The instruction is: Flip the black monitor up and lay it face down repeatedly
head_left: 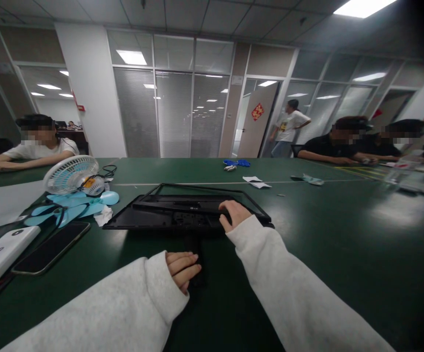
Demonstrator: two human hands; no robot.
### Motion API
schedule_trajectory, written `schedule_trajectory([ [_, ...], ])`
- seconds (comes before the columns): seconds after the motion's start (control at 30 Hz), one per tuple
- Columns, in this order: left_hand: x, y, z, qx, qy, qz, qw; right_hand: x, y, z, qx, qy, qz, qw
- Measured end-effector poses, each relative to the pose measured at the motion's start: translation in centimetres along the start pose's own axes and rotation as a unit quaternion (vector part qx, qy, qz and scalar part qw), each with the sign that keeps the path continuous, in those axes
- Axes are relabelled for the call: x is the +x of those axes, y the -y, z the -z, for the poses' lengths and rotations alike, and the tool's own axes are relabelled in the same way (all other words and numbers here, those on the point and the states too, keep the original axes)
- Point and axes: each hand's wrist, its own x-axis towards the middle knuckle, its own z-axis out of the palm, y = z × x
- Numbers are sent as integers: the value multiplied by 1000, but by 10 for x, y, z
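- On glossy green tabletop [344, 230]: black angular panel [138, 215].
- Right hand [235, 214]: fingers curved at panel, can't tell if gripping.
- Left hand [183, 266]: fingers by narrow dark stem [194, 244], grip unclear.

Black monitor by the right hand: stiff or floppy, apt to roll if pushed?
Probably stiff: the black monitor shows no visible sag. Unlikely to roll, given its broad, flat shape. The thin black frame at its far side may flex more, its rails being narrow.
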Motion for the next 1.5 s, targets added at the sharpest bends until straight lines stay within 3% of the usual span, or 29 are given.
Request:
schedule_trajectory([
  [0.2,7,-1,7,-7,24,-1,1000,10,-15,-7,-101,127,-95,982],
  [0.27,9,-1,8,-3,29,1,1000,10,-17,-10,-108,145,-114,977],
  [0.47,6,-2,2,8,19,1,1000,6,-14,-9,-142,90,-111,980],
  [0.6,8,4,3,36,-43,-20,998,3,-10,-5,-189,31,-93,977],
  [0.73,18,21,20,110,-94,-33,989,0,-6,-2,-189,-2,-88,978],
  [0.9,26,43,36,208,-90,34,973,-6,-2,0,-172,-48,-60,982],
  [1.2,10,58,24,276,-114,136,945,-11,1,8,-143,-76,-21,987],
  [1.5,10,55,18,294,-139,132,936,-13,-1,16,-135,-96,3,986],
])
